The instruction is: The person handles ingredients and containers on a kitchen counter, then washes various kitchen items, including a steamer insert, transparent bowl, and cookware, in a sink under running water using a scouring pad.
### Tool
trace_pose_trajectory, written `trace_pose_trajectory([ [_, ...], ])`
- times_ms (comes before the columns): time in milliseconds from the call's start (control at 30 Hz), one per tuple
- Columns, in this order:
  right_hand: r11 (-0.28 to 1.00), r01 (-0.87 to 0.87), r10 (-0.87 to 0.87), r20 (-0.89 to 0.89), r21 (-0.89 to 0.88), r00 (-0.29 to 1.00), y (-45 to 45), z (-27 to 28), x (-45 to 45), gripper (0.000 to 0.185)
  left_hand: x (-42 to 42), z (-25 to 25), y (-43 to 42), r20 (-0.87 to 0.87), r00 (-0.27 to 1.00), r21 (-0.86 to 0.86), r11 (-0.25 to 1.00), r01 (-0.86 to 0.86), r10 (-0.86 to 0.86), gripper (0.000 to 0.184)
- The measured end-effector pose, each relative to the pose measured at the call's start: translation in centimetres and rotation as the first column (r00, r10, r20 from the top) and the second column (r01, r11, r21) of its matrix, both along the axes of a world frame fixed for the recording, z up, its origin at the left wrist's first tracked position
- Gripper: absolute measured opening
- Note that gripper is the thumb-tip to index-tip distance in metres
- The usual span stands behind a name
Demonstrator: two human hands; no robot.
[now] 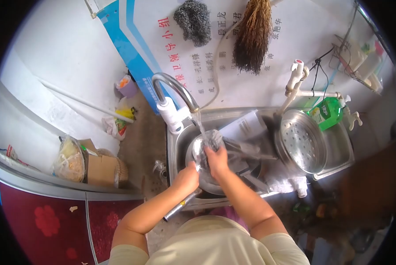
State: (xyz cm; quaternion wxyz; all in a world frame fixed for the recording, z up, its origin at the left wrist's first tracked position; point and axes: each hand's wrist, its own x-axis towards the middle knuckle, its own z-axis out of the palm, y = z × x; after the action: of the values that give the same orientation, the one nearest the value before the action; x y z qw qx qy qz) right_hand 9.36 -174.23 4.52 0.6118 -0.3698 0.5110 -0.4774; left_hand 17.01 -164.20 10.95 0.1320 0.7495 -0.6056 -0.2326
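At the sink [174, 143], my left hand [187, 179] is closed around the lower end of a shiny metal utensil with a rounded head [198, 148]; its exact kind is hard to make out. My right hand [216, 161] presses a grey steel wool scrubber [214, 138] against it, fingers bent. Water runs onto both from the curved faucet [171, 84]. Beneath my hands sits a round metal pan [213, 187], partly hidden by my arms. A dark handle with a metal end [178, 208] sticks out over the sink's front edge below my left wrist.
A perforated steel steamer pan [300, 141] stands right of the basin, beside a green detergent bottle [327, 113]. A white cloth [286, 184] lies on the front edge. Another wire scrubber [192, 23] and a straw brush [253, 37] hang above. A cardboard box [101, 169] sits left.
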Motion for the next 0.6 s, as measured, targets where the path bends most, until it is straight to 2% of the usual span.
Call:
trace_pose_trajectory([
  [67, 0.999, 0.048, -0.048, 0.062, 0.005, 0.997, -2.9, -1.1, -0.6, 0.026, -0.4, 0.7, 0.1, -0.005, 1.000, 0.010, 1.000, 0.011, -0.011, 0.025],
  [100, 0.989, 0.117, -0.115, 0.027, -0.090, 0.993, -5.2, -2.3, -1.3, 0.021, -0.5, 1.1, 0.0, -0.006, 1.000, 0.011, 1.000, 0.017, -0.017, 0.025],
  [133, 0.993, 0.117, -0.117, 0.028, -0.004, 0.993, -6.3, -0.4, -2.0, 0.018, -0.5, 1.4, -0.1, -0.008, 1.000, 0.020, 1.000, 0.008, -0.008, 0.024],
  [200, 0.997, 0.076, -0.076, -0.109, -0.004, 0.991, -7.3, -0.6, -2.1, 0.020, -0.3, 1.6, -0.3, -0.015, 1.000, 0.040, 0.999, -0.013, 0.013, 0.021],
  [300, 0.976, 0.211, -0.214, 0.062, 0.045, 0.975, -8.3, 0.0, -2.5, 0.022, 0.2, 1.2, -0.4, -0.003, 1.000, 0.040, 0.999, -0.014, 0.015, 0.021],
  [333, 0.984, 0.170, -0.175, 0.117, 0.050, 0.978, -7.6, 2.3, -3.3, 0.020, 0.5, 0.9, -0.3, 0.003, 1.000, 0.007, 1.000, -0.009, 0.009, 0.021],
  [400, 0.992, 0.098, -0.113, 0.243, 0.074, 0.963, -8.1, 1.3, -3.7, 0.018, 1.0, 0.6, -0.1, 0.016, 1.000, -0.060, 0.998, 0.002, -0.001, 0.023],
  [500, 0.991, 0.045, -0.094, 0.412, 0.128, 0.906, -7.7, 2.3, -4.7, 0.017, 1.0, 1.2, -0.2, 0.027, 1.000, -0.035, 0.999, 0.013, -0.012, 0.024],
  [600, 0.972, -0.097, -0.028, 0.516, 0.214, 0.856, -7.5, 4.2, -6.0, 0.014, 1.1, 1.6, -0.2, 0.009, 1.000, -0.019, 1.000, 0.021, -0.021, 0.026],
])
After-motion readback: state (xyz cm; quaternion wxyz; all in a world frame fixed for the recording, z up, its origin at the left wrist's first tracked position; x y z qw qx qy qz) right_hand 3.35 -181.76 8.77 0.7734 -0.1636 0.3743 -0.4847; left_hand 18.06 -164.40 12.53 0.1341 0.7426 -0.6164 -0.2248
